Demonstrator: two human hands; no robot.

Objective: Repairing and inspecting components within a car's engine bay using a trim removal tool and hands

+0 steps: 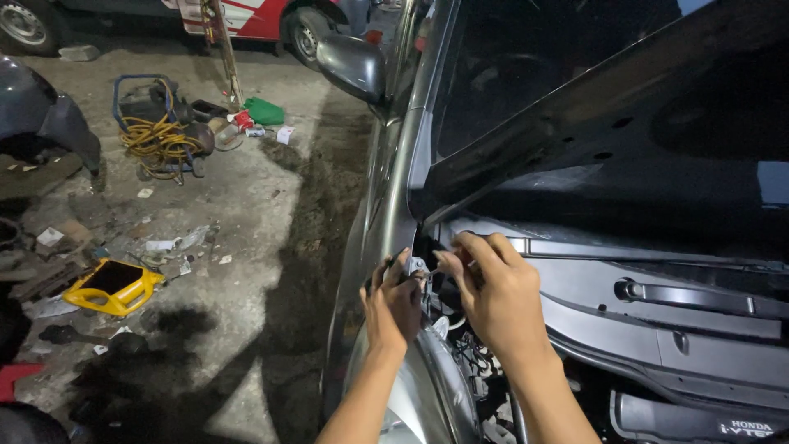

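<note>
Two bare forearms rise from the bottom edge over a grey car fender (411, 386). Left hand (393, 300): fingers curled together, tips pinched on a small pale metal part (417, 265) at the hood hinge corner, where fender meets the raised hood. Right hand (493, 292): back toward the camera, fingers bent and closed in at the same corner, fingertips (448, 261) touching or just beside the small part; whether they actually grip it cannot be told. Raised black hood (608, 107): tilted up across the upper right. Grey plastic cowl panel (592, 288) with a black wiper arm (690, 296): just right of the hands. Black engine cover (699, 415): lower right corner. Side mirror (353, 64): upper centre, on the car's door. Concrete floor (246, 205), stained and littered, to the left: yellow drain pan (115, 286); coiled yellow hose (160, 140) on a blue-framed cart; green container (263, 111). Red and white vehicle (255, 16): far top, well apart from the hands.
</note>
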